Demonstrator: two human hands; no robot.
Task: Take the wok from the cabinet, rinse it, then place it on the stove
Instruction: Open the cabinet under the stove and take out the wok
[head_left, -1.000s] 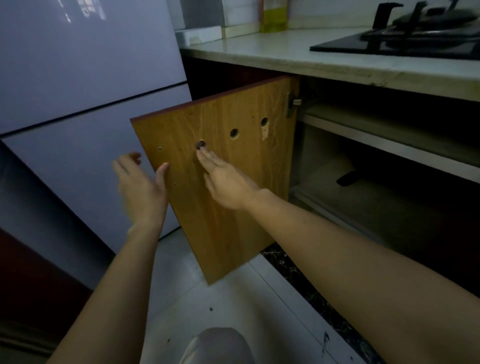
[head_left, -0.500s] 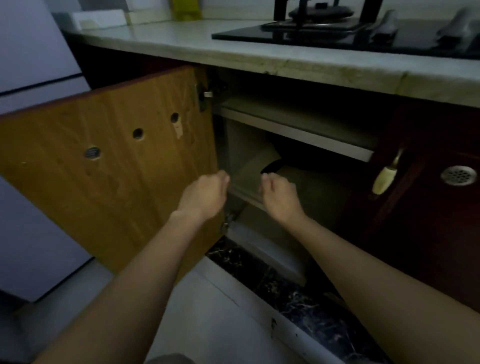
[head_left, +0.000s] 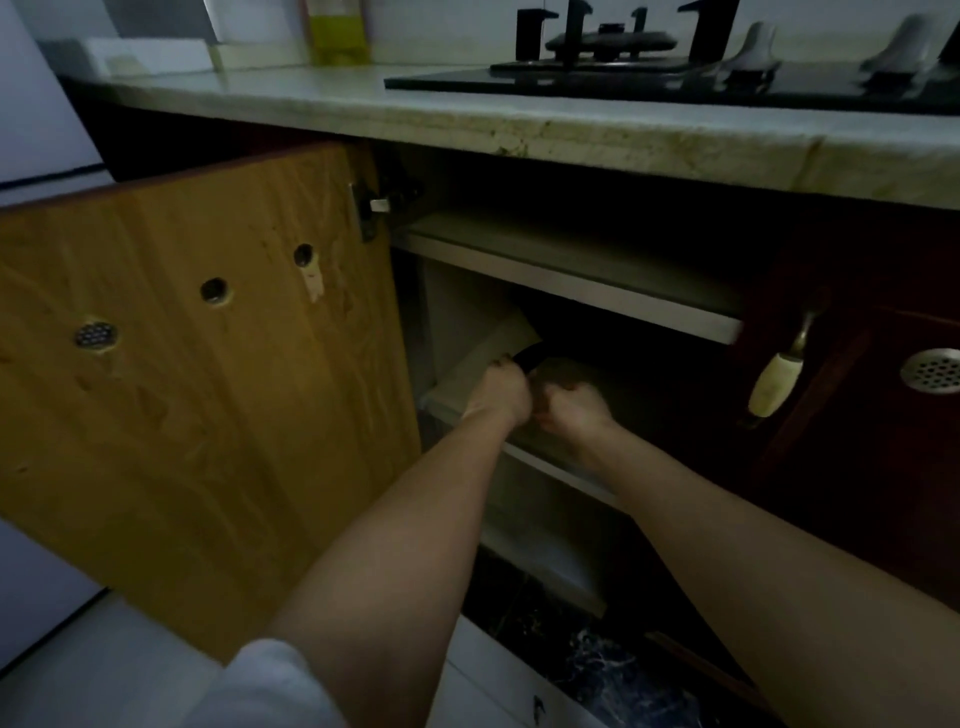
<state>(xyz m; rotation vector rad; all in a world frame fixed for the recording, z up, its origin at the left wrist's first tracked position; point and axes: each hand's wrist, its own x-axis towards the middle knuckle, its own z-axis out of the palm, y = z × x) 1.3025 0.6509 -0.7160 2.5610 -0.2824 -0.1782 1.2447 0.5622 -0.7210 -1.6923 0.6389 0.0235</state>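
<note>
Head view. Since the pan body is lost in the dark of the cabinet (head_left: 460, 317), the wok (head_left: 535, 353) shows only as a black curved handle (head_left: 525, 362) rising from the lower shelf (head_left: 524, 447), under the upper shelf (head_left: 571, 278). The cabinet door (head_left: 218, 395) stands swung wide to the left.

My left hand (head_left: 498, 392) is wrapped around the near end of that handle, fingers curled over it. My right hand (head_left: 574, 410) is just beside it, knuckles up and fingers curled; I cannot tell whether it holds the handle, the rim, or nothing.

Handling judgement: rigid metal, probably heavy, with the weight sitting well forward of the grip, so I expect the bowl to dip as it leaves the shelf. The handle looks smooth and the sure place to hold. I would keep the left hand there and move the right to the rim or under the bowl to share the load. Clearance under the upper shelf looks tight, so I would draw it out low and level.

The stove (head_left: 649, 85) sits on the bench (head_left: 467, 122) directly above. Rinsing is not yet begun.
</note>
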